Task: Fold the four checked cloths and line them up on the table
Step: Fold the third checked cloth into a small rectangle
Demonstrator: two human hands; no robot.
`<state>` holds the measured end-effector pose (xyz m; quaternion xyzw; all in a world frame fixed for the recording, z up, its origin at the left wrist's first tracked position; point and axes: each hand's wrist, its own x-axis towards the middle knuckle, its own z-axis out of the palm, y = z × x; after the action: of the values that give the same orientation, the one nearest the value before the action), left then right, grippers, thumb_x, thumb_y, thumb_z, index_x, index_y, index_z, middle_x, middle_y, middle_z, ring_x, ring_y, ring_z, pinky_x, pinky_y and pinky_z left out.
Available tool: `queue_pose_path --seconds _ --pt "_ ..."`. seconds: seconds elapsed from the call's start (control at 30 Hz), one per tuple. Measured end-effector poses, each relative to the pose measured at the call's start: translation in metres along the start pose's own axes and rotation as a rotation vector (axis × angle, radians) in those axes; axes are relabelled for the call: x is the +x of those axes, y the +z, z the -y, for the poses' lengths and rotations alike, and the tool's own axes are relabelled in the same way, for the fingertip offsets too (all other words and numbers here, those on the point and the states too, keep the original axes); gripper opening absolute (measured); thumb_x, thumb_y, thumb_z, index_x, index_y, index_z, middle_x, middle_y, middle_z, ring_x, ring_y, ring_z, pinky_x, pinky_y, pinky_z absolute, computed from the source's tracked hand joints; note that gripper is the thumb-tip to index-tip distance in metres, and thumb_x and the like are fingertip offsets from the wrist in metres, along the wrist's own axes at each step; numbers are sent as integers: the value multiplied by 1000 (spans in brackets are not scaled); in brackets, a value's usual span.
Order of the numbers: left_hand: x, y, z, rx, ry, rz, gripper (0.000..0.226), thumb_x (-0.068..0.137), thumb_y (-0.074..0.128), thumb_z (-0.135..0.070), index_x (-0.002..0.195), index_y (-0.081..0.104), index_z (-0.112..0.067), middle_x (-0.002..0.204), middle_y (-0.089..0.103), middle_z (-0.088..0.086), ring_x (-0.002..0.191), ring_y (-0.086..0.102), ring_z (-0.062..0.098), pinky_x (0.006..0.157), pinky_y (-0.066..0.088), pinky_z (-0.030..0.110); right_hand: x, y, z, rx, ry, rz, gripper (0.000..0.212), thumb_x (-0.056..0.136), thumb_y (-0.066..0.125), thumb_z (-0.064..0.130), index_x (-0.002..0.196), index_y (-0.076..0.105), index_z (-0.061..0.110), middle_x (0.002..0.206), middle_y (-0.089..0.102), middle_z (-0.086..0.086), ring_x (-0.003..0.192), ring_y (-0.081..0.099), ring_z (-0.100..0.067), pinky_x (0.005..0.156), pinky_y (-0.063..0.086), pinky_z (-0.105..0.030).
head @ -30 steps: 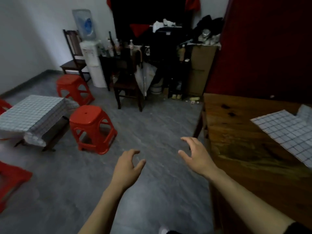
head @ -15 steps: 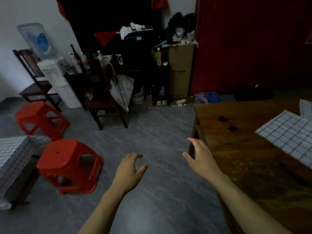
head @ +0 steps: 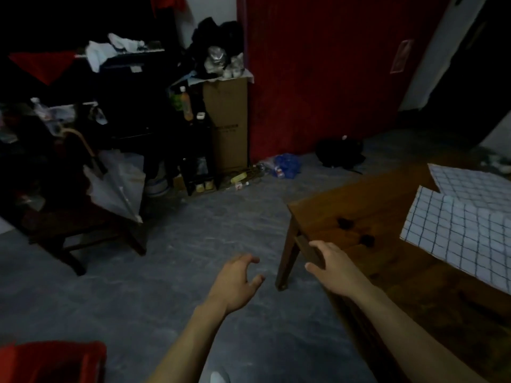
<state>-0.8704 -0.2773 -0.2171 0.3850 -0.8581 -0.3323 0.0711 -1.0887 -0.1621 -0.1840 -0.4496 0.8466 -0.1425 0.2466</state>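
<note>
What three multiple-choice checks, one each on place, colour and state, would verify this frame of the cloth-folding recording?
1. Where do the checked cloths lie?
A. On the grey floor
B. On the wooden table, towards the right
C. Over the dark chair

2. What colour are the lines of the cloths' check?
A. Dark on white
B. Red on white
C. Yellow on black

3. What are the hands doing?
A. Both pinch a cloth
B. The left hand grips the umbrella
C. Both are empty with loosely curled fingers

Answers:
1 B: the cloths are spread on the tabletop at the frame's right edge.
2 A: dark grid lines cross white fabric.
3 C: the left hand hangs over the floor and the right hand is at the table's near corner, neither holding anything.
</note>
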Motion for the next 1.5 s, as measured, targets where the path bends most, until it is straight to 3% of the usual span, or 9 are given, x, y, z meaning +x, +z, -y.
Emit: queue_pose_path --seconds 0.13,0.37,0.57,0.7,0.87,0.97,1.2,1.33,1.5 --pt "76 -45 17 3 106 42 42 94 60 -42 131 53 -24 137 52 -1 114 56 18 96 42 25 46 -13 37 18 23 -103 58 94 60 39 146 35 28 147 41 3 134 40 -16 105 35 -29" --pt "193 -87 40 -3 198 128 39 93 61 -42 127 56 -24 132 54 -3 122 51 15 99 46 31 128 -24 59 119 66 -227 54 94 60 35 143 41 21 140 46 -2 128 44 -17 99 32 -22" --pt "302 -95 39 26 248 213 32 93 62 -36 123 58 -24 127 54 -4 104 53 12 89 44 23 233 -36 51 221 126 -320 53 92 63 31 140 46 19 135 50 -5 124 48 -21 101 38 -30" --pt "370 -106 31 48 254 261 29 92 63 -35 119 59 -25 123 56 -6 113 53 10 93 39 19 301 -55 45 289 199 -342 55 92 63 32 141 44 19 138 49 -6 128 46 -21 104 35 -28" --pt "467 -130 30 104 265 244 39 90 61 -43 125 57 -25 127 57 -5 118 52 14 100 42 29 381 -89 42 291 222 -344 57 93 62 36 144 40 23 144 45 -4 133 42 -21 109 35 -33" --pt "511 -140 21 86 283 255 39 89 61 -44 123 58 -24 125 57 -3 118 51 14 100 40 28 411 -113 40 263 236 -388 57 91 65 32 142 44 17 141 49 -6 130 46 -23 107 36 -32" --pt "627 -122 -8 92 617 354 40 95 61 -36 131 55 -19 131 50 -9 125 44 10 106 31 22 472 -133 13 141 337 -437 60 83 56 41 134 51 11 127 56 -13 118 52 -32 102 44 -39" --pt "694 -121 -37 48 755 449 35 95 60 -37 125 56 -20 127 55 -1 119 50 17 103 40 33 492 -154 12 113 463 -457 55 86 66 30 135 48 14 125 52 -10 118 50 -32 102 44 -44" --pt "757 -106 -93 48 903 503 36 90 57 -42 118 59 -19 119 58 3 110 55 22 95 43 32 489 -192 13 187 643 -611 55 92 63 33 141 41 25 138 43 2 127 42 -16 111 35 -32"
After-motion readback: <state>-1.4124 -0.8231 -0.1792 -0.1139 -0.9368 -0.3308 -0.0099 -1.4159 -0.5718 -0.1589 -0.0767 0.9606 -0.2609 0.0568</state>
